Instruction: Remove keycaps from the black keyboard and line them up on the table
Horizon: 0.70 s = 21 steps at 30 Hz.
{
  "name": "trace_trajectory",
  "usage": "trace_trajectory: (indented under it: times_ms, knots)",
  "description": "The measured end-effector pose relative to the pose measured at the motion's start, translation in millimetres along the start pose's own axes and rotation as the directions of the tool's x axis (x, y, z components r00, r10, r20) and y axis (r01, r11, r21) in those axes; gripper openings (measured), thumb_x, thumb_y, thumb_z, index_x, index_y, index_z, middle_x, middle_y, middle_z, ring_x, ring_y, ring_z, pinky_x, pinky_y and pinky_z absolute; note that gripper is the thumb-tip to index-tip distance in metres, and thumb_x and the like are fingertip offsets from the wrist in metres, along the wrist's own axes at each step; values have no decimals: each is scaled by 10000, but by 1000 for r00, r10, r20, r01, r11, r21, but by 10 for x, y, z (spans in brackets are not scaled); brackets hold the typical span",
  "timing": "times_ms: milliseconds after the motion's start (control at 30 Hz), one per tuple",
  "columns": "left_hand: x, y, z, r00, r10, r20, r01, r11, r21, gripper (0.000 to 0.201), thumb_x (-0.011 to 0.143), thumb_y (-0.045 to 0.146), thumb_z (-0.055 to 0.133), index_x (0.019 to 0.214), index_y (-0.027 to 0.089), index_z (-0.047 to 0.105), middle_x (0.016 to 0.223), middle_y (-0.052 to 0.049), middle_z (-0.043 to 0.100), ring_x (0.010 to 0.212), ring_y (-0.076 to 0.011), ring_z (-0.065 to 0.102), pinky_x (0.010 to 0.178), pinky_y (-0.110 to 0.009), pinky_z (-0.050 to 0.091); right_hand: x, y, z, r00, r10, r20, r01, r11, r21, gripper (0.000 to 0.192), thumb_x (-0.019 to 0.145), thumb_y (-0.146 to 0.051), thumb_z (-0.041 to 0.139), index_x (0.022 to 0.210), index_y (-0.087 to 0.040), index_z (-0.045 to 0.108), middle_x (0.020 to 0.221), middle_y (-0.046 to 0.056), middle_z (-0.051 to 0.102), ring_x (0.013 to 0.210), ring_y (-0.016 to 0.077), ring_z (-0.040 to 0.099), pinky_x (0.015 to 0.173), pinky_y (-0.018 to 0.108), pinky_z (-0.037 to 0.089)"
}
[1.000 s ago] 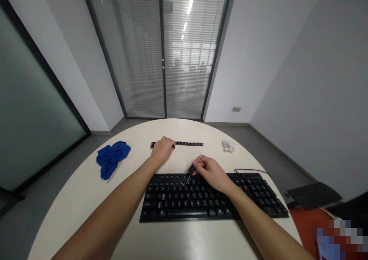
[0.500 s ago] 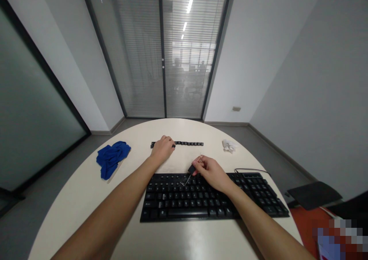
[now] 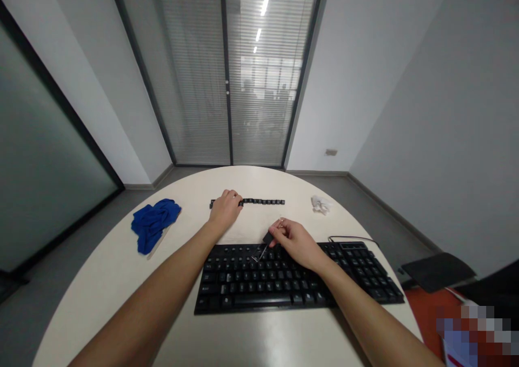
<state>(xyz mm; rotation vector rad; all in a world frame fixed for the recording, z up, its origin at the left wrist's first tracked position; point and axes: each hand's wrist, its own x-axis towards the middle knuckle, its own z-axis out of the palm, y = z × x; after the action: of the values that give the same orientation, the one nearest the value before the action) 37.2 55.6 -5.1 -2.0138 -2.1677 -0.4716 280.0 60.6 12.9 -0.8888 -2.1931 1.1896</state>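
Observation:
My left hand (image 3: 226,210) is at the far part of the table, its fingers closed on a small black keycap (image 3: 240,203). That keycap sits at the front of a row of black keycaps (image 3: 265,201), part of which my hand covers. Above the black keyboard (image 3: 267,301), my right hand (image 3: 295,240) grips a keycap puller (image 3: 268,237) by its dark handle. The puller's thin wire ends point down and left over the upper key rows. Several of those upper rows show small bare switches where caps are off.
A crumpled blue cloth (image 3: 156,221) lies at the left, with a pale flat strip beneath its edge. Crumpled white tissue (image 3: 321,205) rests at the right. The keyboard's cable (image 3: 352,237) curls behind its right end. A dark chair (image 3: 438,272) stands beyond the round table's right edge.
My left hand has brought its keycap slightly closer to the row. My right hand with the puller stays nearly still. The whole view has shifted a little.

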Motion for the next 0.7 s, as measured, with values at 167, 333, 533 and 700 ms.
trace_trajectory:
  times_ms: [167,333,533,700]
  knots:
    - [-76,27,-75,999,11,-47,-12,1000,-18,178,898,262,587,1058,215,650,1122,-86,618,1118,-255,500,873,-355,481,8,26,6,1000,-7,-1,7,1000,12,300,949,-459,509,880,-185,609,724,28,727,691,178,652,681,286,449]
    - [-321,219,-124,997,-64,-43,55,981,-187,192,932,302,529,1063,208,632,1089,-65,665,1051,-231,583,901,-347,464,-9,-6,-27,999,-34,-39,34,999,-9,335,969,-487,453,856,-197,577,712,17,687,672,172,633,657,282,453]
    - [-823,485,-161,997,60,50,-38,932,-360,173,894,278,557,1009,190,653,1002,-69,691,987,-244,598,875,-367,479,-71,-124,-61,993,-98,-74,93,994,-62,288,1005,-461,379,913,-224,514,773,16,676,696,175,656,685,288,477]
    - [-969,429,-221,977,183,106,-114,879,-463,138,870,267,600,979,212,666,985,-42,692,972,-222,602,874,-346,470,-95,-181,-17,991,-132,-3,131,983,-128,256,1016,-420,368,923,-228,509,775,20,671,736,184,662,702,292,477]
